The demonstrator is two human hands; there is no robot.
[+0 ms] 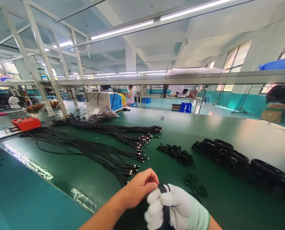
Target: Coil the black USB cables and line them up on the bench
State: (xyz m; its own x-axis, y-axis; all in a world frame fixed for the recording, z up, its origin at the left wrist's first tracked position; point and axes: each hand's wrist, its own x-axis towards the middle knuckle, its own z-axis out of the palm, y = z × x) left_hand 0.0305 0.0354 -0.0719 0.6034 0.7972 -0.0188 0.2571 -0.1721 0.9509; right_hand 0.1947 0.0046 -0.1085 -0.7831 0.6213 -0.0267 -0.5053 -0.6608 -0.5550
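A coiled black cable (165, 209) is gripped in my right hand (178, 204), which wears a white glove with a pale green cuff. Its gloved fingers wrap round the coil, hiding much of it. My bare left hand (142, 187) is closed in a pinch against the coil's upper end; what lies between its fingertips is hidden. Small loose black loops (195, 186) lie on the green table just beyond my right hand. Farther off is a pile of similar small black loops (177, 154). Left of my hands, black cables (96, 150) with metal plug ends stretch across the table in long bundles.
Finished-looking black coils (238, 158) form a row at the right. A red box with buttons (26, 123) stands at the left table edge. Behind the cables are a plastic bag (100, 114) and a blue-and-white machine (106, 99). A shelf beam (142, 80) crosses above; a person sits far back.
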